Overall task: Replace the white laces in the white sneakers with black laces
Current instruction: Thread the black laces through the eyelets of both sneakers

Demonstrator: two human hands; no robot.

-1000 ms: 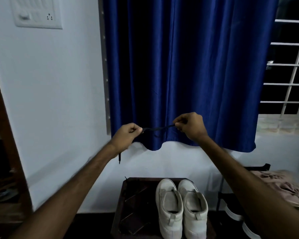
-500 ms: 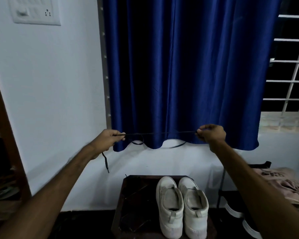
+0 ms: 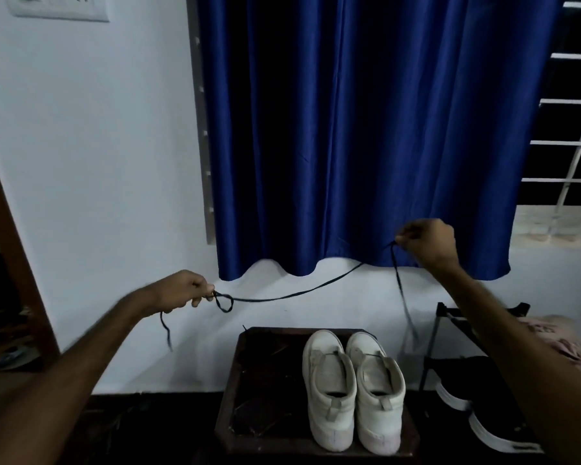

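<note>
A black lace (image 3: 292,294) stretches in the air between my two hands, sagging a little. My left hand (image 3: 182,290) pinches it near one end, where a small loop hangs and a short tail dangles below. My right hand (image 3: 426,243) pinches it higher up at the right, with a longer tail hanging down. Below them a pair of white sneakers (image 3: 353,391) stands side by side on a dark wooden stool (image 3: 262,380), heels toward me, with no laces visible in them.
A blue curtain (image 3: 366,135) hangs on the wall behind the hands, beside a barred window (image 3: 577,135). A black rack (image 3: 450,364) with dark shoes and a pink cloth (image 3: 564,344) stands right of the stool. A wooden frame (image 3: 10,250) runs along the left.
My hands have drawn far apart, the left one dropping lower and the right one moving right, so the lace is pulled out long between them. A tail now hangs from the right hand.
</note>
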